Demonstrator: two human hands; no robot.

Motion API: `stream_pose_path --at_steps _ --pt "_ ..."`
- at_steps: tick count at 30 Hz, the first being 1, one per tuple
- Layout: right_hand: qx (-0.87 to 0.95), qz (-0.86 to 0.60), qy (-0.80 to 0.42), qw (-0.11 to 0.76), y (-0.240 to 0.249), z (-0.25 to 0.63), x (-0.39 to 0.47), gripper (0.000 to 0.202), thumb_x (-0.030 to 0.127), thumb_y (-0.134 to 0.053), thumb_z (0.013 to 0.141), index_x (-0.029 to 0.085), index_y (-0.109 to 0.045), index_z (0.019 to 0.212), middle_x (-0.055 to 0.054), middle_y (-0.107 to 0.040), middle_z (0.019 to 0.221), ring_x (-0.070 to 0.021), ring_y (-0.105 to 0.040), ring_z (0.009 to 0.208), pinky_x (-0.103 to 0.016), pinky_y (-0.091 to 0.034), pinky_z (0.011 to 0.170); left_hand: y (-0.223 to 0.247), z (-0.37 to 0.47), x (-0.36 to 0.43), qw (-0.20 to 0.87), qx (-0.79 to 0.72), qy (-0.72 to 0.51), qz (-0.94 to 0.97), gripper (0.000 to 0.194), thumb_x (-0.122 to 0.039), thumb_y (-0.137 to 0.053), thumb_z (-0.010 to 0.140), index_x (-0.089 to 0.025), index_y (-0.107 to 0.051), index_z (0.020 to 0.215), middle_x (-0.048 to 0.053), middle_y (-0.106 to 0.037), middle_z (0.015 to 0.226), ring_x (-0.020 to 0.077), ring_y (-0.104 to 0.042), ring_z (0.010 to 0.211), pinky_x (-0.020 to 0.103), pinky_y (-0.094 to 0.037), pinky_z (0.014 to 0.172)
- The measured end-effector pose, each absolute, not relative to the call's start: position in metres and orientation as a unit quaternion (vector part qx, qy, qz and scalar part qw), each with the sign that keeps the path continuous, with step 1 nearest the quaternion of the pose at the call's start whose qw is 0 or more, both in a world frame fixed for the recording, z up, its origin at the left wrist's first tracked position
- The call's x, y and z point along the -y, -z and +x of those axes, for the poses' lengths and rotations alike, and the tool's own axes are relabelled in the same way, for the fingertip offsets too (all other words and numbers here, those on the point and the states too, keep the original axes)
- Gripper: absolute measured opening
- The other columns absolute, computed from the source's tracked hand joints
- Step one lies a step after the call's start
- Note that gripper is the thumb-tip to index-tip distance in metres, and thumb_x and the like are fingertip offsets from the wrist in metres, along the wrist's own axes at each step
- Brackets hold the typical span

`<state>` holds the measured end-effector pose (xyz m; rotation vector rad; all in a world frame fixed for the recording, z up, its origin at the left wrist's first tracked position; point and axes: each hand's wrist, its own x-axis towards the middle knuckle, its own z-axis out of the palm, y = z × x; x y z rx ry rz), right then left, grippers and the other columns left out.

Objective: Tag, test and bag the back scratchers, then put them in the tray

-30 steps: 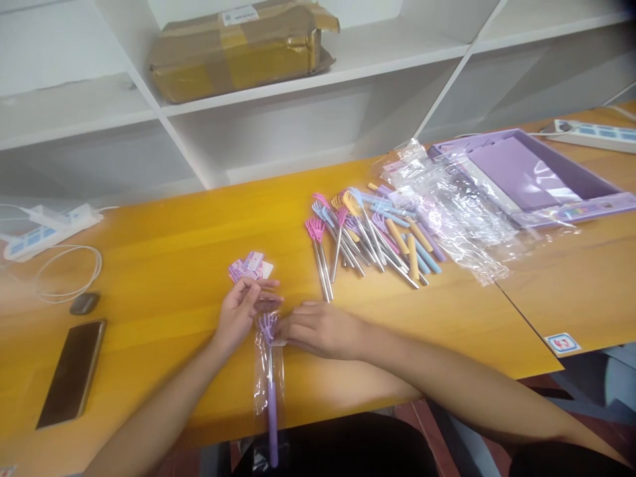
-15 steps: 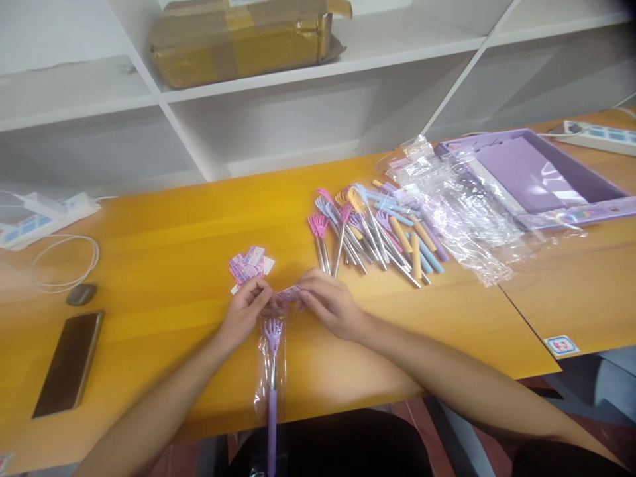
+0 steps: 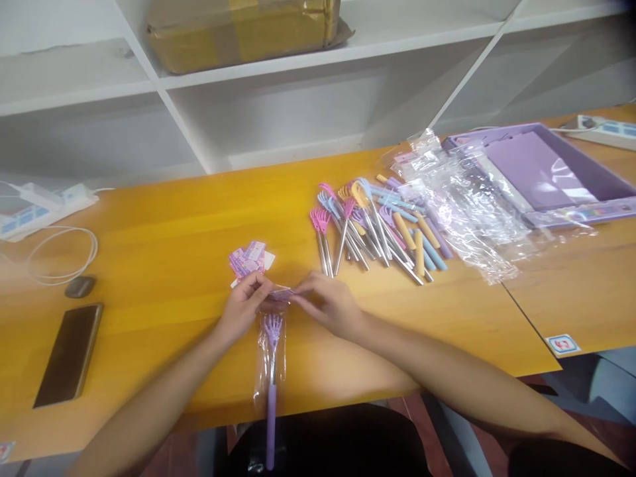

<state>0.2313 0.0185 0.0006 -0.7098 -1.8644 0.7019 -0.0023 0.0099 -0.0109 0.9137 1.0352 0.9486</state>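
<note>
the left hand (image 3: 241,301) has its thumb and fingertips closed at the left side of the mouth of a clear bag (image 3: 262,377). the right hand (image 3: 330,305) pinches the right end of a small printed card (image 3: 281,293) between thumb and fingertips; whether it also grips the bag film cannot be told. the two grips face each other across the mouth, an arrangement that probably steadies the thin film and holds the card flat over it.

the purple scratcher (image 3: 271,411) lies lengthwise in the bag, claw head toward the hands and grip toward the person. its grip extends past the front edge of the worktop (image 3: 173,265). this orientation sets the claw just below the bag mouth and leaves the shaft clear of both forearms.

the card pile (image 3: 251,260) lies just beyond the left hand, within short reach. its cards are fanned and overlapping, which likely makes single cards easier to lift.

the scratcher heap (image 3: 322,220) rests beyond the right hand, most claw heads pointing away from the person. coloured grips (image 3: 420,253) lie along its right side. the empty-looking bags (image 3: 462,199) overlap the near left side of the purple tray (image 3: 611,211), so film and rods are mostly grouped apart, though they meet at the boundary.
</note>
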Motion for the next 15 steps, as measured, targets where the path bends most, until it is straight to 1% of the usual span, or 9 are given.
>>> stream_pose_path --at_steps 3,5,8,11,15 --pt "0.762 -0.310 -0.279 0.495 0.0034 0.2302 -0.0212 0.007 0.023 -0.070 0.103 0.022 -0.066 0.097 -0.002 -0.068 0.083 -0.0139 -0.065 0.072 -0.027 -0.052 0.064 0.0105 -0.0029 -0.0096 0.689 -0.441 -0.420 0.392 0.035 -0.050 -0.080 0.092 -0.020 -0.064 0.091 0.002 -0.075 0.086 0.0192 -0.075 0.080 0.037 -0.069 0.077" --pt "0.763 -0.314 -0.274 0.494 0.0050 0.2304 -0.0225 0.009 0.024 -0.071 0.103 0.021 -0.066 0.095 -0.002 -0.068 0.081 -0.0136 -0.064 0.070 -0.026 -0.050 0.063 0.0108 -0.0033 -0.0092 0.687 -0.442 -0.423 0.392 0.033 -0.049 -0.081 0.092 -0.020 -0.065 0.093 0.002 -0.075 0.087 0.0190 -0.076 0.081 0.037 -0.070 0.078" --pt "0.761 -0.318 -0.286 0.487 0.0064 0.2310 -0.0235 0.005 0.024 -0.072 0.102 0.021 -0.070 0.100 -0.002 -0.071 0.082 -0.0138 -0.066 0.072 -0.026 -0.052 0.064 0.0107 -0.0032 -0.0086 0.682 -0.447 -0.430 0.387 0.032 -0.048 -0.081 0.092 -0.020 -0.065 0.094 0.001 -0.075 0.088 0.0192 -0.077 0.081 0.040 -0.071 0.079" --pt "0.754 -0.331 -0.299 0.482 0.0074 0.2313 -0.0235 0.007 0.028 -0.072 0.103 0.021 -0.071 0.101 -0.003 -0.072 0.084 -0.0141 -0.068 0.072 -0.026 -0.053 0.064 0.0094 -0.0022 -0.0085 0.688 -0.445 -0.429 0.381 0.034 -0.049 -0.081 0.092 -0.020 -0.063 0.095 0.002 -0.076 0.091 0.0211 -0.078 0.082 0.042 -0.071 0.079" --pt "0.756 -0.341 -0.305 0.467 0.0077 0.2319 -0.0230 0.014 0.032 -0.068 0.105 0.021 -0.070 0.097 -0.004 -0.071 0.084 -0.0149 -0.067 0.073 -0.027 -0.054 0.065 0.0091 -0.0008 -0.0094 0.687 -0.445 -0.425 0.385 0.033 -0.048 -0.080 0.092 -0.020 -0.064 0.097 0.004 -0.077 0.099 0.0208 -0.078 0.082 0.040 -0.070 0.078"
